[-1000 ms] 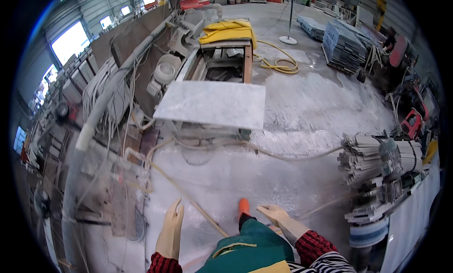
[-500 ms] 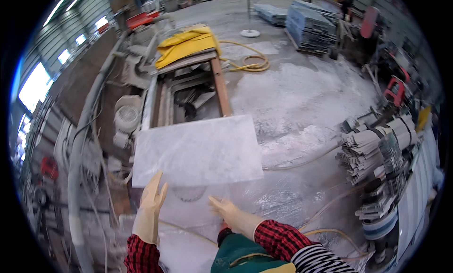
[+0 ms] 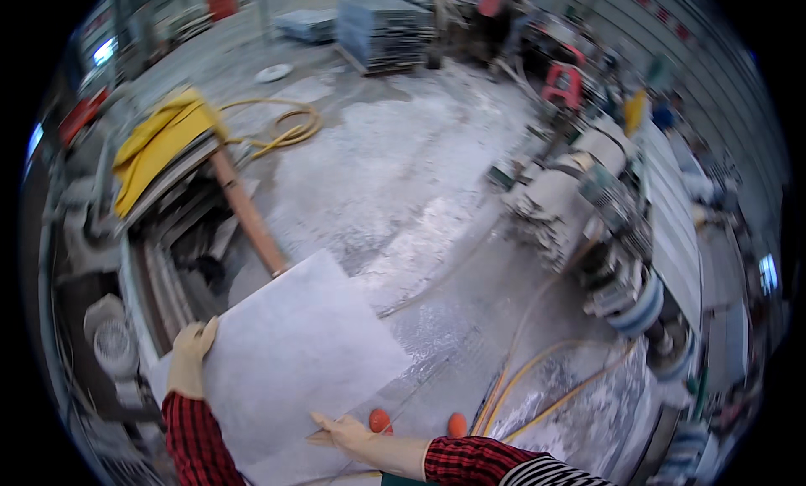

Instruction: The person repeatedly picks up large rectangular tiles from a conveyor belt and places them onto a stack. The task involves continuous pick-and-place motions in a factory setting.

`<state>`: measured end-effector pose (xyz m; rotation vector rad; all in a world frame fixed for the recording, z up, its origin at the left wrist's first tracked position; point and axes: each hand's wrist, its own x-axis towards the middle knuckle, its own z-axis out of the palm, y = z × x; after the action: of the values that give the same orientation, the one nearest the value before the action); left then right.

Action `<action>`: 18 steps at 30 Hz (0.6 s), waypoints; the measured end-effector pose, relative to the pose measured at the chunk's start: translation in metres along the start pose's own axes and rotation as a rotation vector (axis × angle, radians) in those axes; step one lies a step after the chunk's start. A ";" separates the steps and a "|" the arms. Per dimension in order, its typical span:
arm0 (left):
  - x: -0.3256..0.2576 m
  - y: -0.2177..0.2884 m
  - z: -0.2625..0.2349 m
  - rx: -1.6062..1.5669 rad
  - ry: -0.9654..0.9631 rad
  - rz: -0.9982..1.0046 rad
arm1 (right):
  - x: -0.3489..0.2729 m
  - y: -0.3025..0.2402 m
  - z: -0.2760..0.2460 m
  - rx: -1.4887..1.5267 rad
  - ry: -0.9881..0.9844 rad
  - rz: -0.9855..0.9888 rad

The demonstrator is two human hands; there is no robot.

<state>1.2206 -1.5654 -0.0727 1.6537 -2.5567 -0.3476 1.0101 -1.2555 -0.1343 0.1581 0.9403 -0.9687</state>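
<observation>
A pale grey-white stone slab (image 3: 285,352) lies flat across the near end of an open rectangular frame (image 3: 243,209), at lower left. My left hand (image 3: 193,345), in a cream rubber glove, is curled over the slab's far edge. Reaching in from the right, my right hand (image 3: 348,438), gloved alike, is at the slab's near edge. Its fingers are stretched out and apart, with the tips touching or just above the stone. Whether its thumb passes under the edge, I cannot tell.
A yellow cover (image 3: 168,142) drapes the frame's far end; beside it lies a coiled yellow hose (image 3: 294,127). More hoses (image 3: 537,360) cross the wet floor. Bundled strips (image 3: 571,184) stand at right, stacked slabs (image 3: 382,33) far back, a motor (image 3: 113,339) at left. Orange shoe tips (image 3: 379,420) show below.
The view has swung right, so the frame and slab appear farther left and turned. My left hand has gone from the slab's near side to its far edge; my right hand has come to the near edge.
</observation>
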 end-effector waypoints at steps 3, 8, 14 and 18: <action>-0.067 0.035 -0.066 0.137 0.097 0.438 | -0.039 -0.018 0.004 -0.290 0.096 -0.114; -0.113 0.146 -0.128 0.013 -0.169 0.053 | -0.082 -0.012 -0.062 -0.306 -0.005 0.037; -0.117 0.234 -0.158 0.004 -0.320 0.049 | -0.136 -0.022 -0.130 -0.033 -0.042 -0.299; -0.088 0.347 -0.132 -0.223 -0.015 -0.154 | -0.230 -0.078 -0.164 -0.134 0.116 -0.316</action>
<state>0.9728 -1.3690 0.1402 1.7712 -2.3053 -0.6334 0.7996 -1.0734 -0.0421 -0.0497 1.1561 -1.1915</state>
